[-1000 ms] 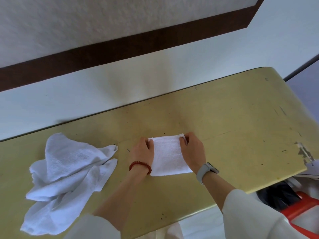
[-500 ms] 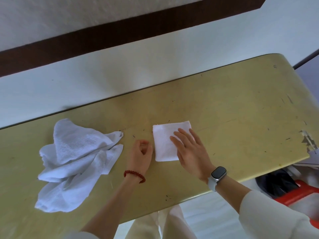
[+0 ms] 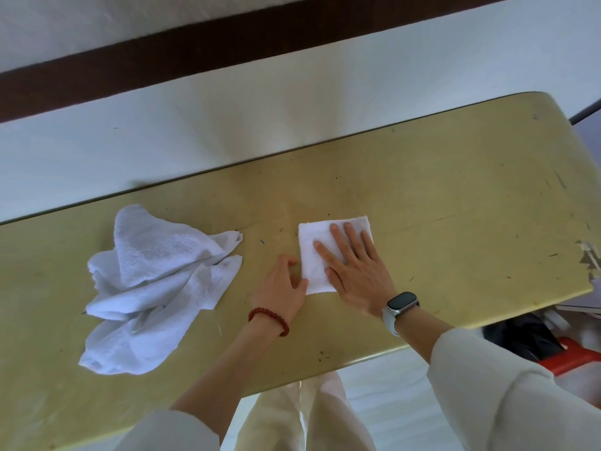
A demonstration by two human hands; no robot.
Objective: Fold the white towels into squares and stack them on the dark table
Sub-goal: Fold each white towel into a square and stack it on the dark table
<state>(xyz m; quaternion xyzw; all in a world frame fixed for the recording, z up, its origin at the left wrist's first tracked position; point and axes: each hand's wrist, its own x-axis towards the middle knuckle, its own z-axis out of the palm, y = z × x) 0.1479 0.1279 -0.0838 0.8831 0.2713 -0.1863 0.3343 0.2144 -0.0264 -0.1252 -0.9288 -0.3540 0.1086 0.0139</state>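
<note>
White terry cloth lies under my right hand (image 3: 353, 271): the folded towel (image 3: 317, 252) sits as a small square near the middle of the yellowish table (image 3: 455, 206), and my palm and straight, spread fingers press flat on its right half. My left hand (image 3: 281, 289) rests on the tabletop just beside the square's left edge, fingers loosely curled and holding nothing, the thumb touching the towel's near left corner. A red bead bracelet (image 3: 269, 320) circles my left wrist, and a watch (image 3: 401, 302) with a pale strap sits on my right. Well to the left, apart from both hands, a crumpled heap of white towels (image 3: 156, 288) lies unfolded on the same table. Pale sleeves cover both forearms. Past the table's right end, something red (image 3: 575, 361) shows lower down.
</note>
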